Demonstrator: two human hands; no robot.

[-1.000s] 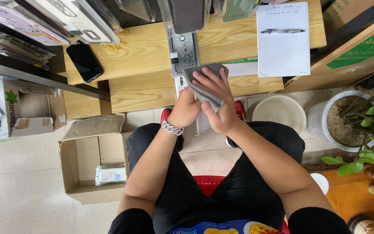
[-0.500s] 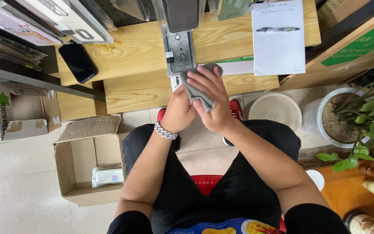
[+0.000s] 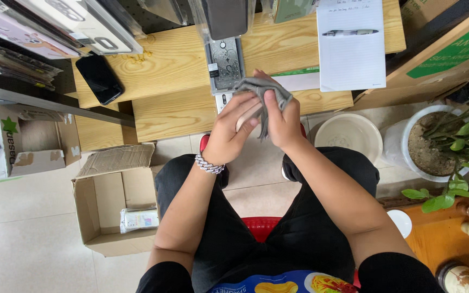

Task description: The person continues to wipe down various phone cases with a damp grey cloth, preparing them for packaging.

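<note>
Both of your hands are closed on one grey cloth (image 3: 261,92), held above your lap just in front of the wooden bench (image 3: 180,70); your left hand (image 3: 232,133) cups it from below while your right hand (image 3: 280,122) pinches its folds, and the cloth looks soft, crumpled and draped over your fingers; just beyond it a clear phone case (image 3: 225,65) lies on the bench; a white notepad (image 3: 351,54) with a pen (image 3: 350,32) sits to the right, a black phone (image 3: 100,78) to the left; an open cardboard box (image 3: 101,209) on the floor holds a small wrapped packet (image 3: 139,220); a white pot (image 3: 408,146) holds soil and a green plant (image 3: 468,141); an empty pale bowl (image 3: 348,135) stands beside it.
</note>
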